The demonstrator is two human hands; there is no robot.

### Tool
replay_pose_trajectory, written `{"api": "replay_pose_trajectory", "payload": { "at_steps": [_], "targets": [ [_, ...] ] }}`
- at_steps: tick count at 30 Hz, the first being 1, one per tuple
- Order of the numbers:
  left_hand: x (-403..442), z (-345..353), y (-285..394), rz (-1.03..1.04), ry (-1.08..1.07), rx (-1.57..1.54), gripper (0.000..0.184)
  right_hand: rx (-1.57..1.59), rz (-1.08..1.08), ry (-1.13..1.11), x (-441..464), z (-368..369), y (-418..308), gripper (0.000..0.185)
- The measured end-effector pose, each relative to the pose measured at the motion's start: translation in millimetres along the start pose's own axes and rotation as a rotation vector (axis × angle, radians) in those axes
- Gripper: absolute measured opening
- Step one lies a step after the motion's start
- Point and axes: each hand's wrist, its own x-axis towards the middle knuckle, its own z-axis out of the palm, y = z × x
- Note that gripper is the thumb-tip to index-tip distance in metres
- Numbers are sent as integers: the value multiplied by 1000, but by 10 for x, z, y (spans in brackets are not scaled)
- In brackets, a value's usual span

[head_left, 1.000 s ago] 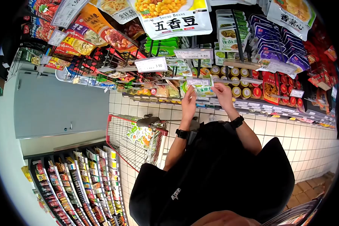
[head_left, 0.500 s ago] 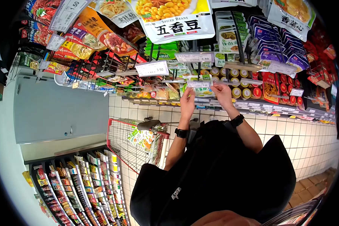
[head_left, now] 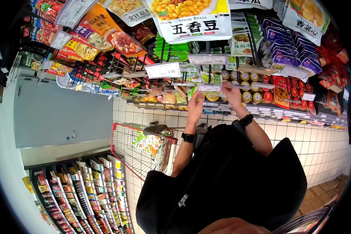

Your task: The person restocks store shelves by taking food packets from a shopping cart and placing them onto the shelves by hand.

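Observation:
Both hands are raised at a rack of hanging packets. My left hand point(head_left: 195, 102) is at the left edge of a green-and-white packet point(head_left: 207, 78), its fingers bent close together; what they hold is too small to make out. On the other side of that packet is my right hand point(head_left: 231, 93), with fingers curled at its right edge, partly hidden. A small price tag point(head_left: 209, 88) hangs in front of the packet, between the hands. Jars with yellow lids point(head_left: 245, 85) stand behind, to the right.
A large spiced beans packet point(head_left: 195, 26) hangs overhead. Purple packets point(head_left: 286, 48) hang at right. A wire shopping cart point(head_left: 123, 150) holding packets stands at lower left, near a grey cabinet point(head_left: 58, 113) and another stocked shelf point(head_left: 82, 187).
The green-and-white packet between my hands has shifted up behind the price tag. The rack has moved slightly right in view, and both hands stay close to the tag.

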Motion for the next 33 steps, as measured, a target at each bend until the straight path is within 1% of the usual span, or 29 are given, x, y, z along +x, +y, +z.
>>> {"api": "replay_pose_trajectory", "payload": {
  "at_steps": [2,6,8,9,10,12,13,17,20,23,26,29,31,32,33],
  "targets": [
    [-32,-15,47,-3,-16,-39,40,60,-60,3,116,14,2,24],
    [-100,-78,121,15,-47,-85,38,-1,-84,-27,349,53,-24,19],
    [-139,-112,110,15,-30,-110,37,219,-32,-30,420,60,-50,13],
    [-161,-131,99,14,-16,-136,36,326,-112,-43,527,65,101,13],
    [-189,-160,96,13,-13,-135,36,327,-111,-46,586,57,104,13],
    [-231,-221,86,-53,-27,-122,37,296,-72,-20,699,41,110,15],
    [-240,-237,63,-52,-24,-123,37,282,-113,-18,783,52,191,16],
    [-282,-268,40,-52,-16,-121,35,289,-86,24,968,94,396,16],
    [-316,-249,47,-52,4,-145,33,396,-70,11,1091,116,481,16],
    [-377,-263,52,-71,13,-163,32,358,-51,54,1128,120,490,17],
    [-419,-271,30,-83,14,-152,31,384,-102,64,1120,119,477,21],
    [-449,-279,-38,-69,24,-161,31,432,-66,59,1104,101,477,23],
    [-486,-283,-27,-59,25,-171,31,219,-121,71,1111,33,648,22],
    [-509,-286,2,-77,20,-156,32,221,-121,70,1096,-46,710,22],
    [-527,-297,36,-93,16,-140,32,437,-125,-10,1050,-128,741,23]
  ]
}}
